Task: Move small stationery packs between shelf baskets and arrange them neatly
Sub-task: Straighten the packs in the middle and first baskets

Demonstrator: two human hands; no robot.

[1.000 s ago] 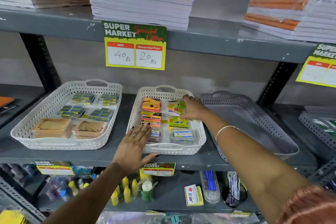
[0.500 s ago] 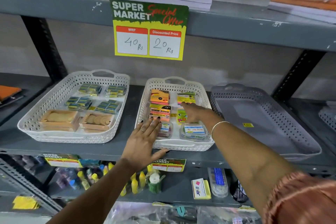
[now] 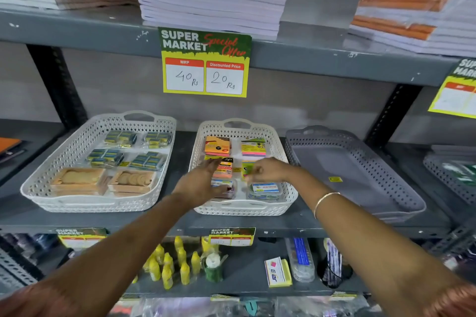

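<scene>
Sorting is mostly there, I'd say. The middle white basket [image 3: 246,210] has its little packs sitting in two columns: an orange pad pack [image 3: 217,146] at the far left, a pink-and-yellow pack [image 3: 253,147] at the far right, and two clear boxes at the near end, the right one [image 3: 265,190] in plain view. The left white basket [image 3: 98,203] already looks tidy, with green-and-blue packs [image 3: 121,137] in rows at the far end and two brown boxes [image 3: 78,180] near me. The grey basket [image 3: 401,207] on the right has nothing in it but a small yellow sticker [image 3: 335,179], so if anything's meant to go there, that part isn't done. What's left in the middle one is squaring up the centre row, I reckon.

Fingers now. My left hand [image 3: 203,183] is spread out fairly flat, fingers loose and apart, lying over the left column and touching the orange-pink pack [image 3: 224,171] in the middle row; it isn't gripping anything. My right hand [image 3: 268,170] has its fingers curled in close, pinching at the edge of the lime green pack [image 3: 247,168] in the right column. It's a bit blurry, so I can't tell if I've actually lifted it or I'm only nudging it straight.
</scene>
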